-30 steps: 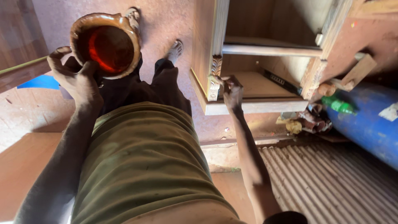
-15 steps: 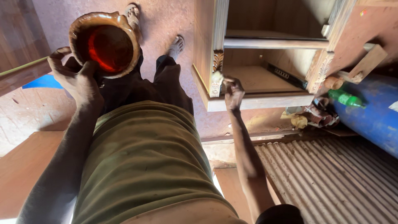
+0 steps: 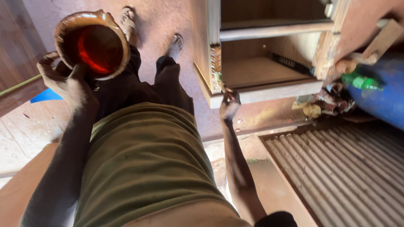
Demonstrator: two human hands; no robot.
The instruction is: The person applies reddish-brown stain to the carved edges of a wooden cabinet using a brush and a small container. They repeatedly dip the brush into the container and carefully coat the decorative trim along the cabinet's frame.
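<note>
My left hand [image 3: 69, 82] grips the stain-filled tin [image 3: 92, 44], my right hand [image 3: 229, 105] closes on something small (brush, probably) at the cabinet [image 3: 269, 90] edge — coating appears partly done.

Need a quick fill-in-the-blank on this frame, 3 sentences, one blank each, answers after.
1. The left hand holds a round container of ____ liquid.
2. The right hand rests at the front corner of a ____ cabinet.
3. The bottle beside the blue barrel is ____.

Missing words: red; wooden; green
</note>
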